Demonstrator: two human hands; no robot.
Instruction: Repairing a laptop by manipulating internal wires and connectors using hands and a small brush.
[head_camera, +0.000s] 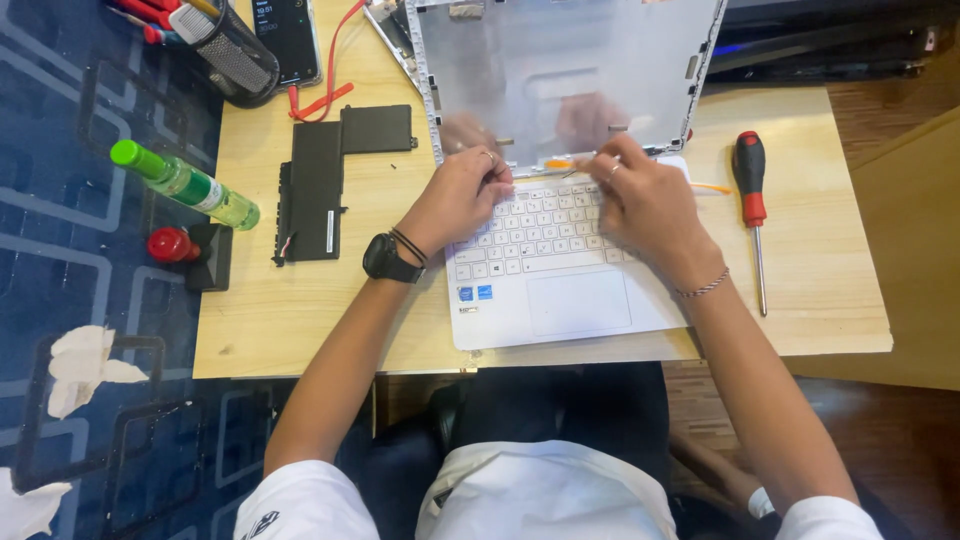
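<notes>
A white laptop (560, 290) lies open on a low wooden table (820, 270), its lid (570, 70) a bare grey panel with no screen glass. My left hand (455, 195) rests on the keyboard's top left by the hinge, fingers curled; a black watch sits on that wrist. My right hand (645, 200) is at the hinge line on the right, pinching a thin tool with an orange end (558, 163). What the left fingers grip is hidden.
A red-handled screwdriver (752, 205) lies right of the laptop. A black L-shaped battery pack (325, 180) lies on the left. A green bottle (185, 185), a red-capped item (172, 245), a mesh pen cup (235, 55) and a phone (287, 38) sit at the left and back.
</notes>
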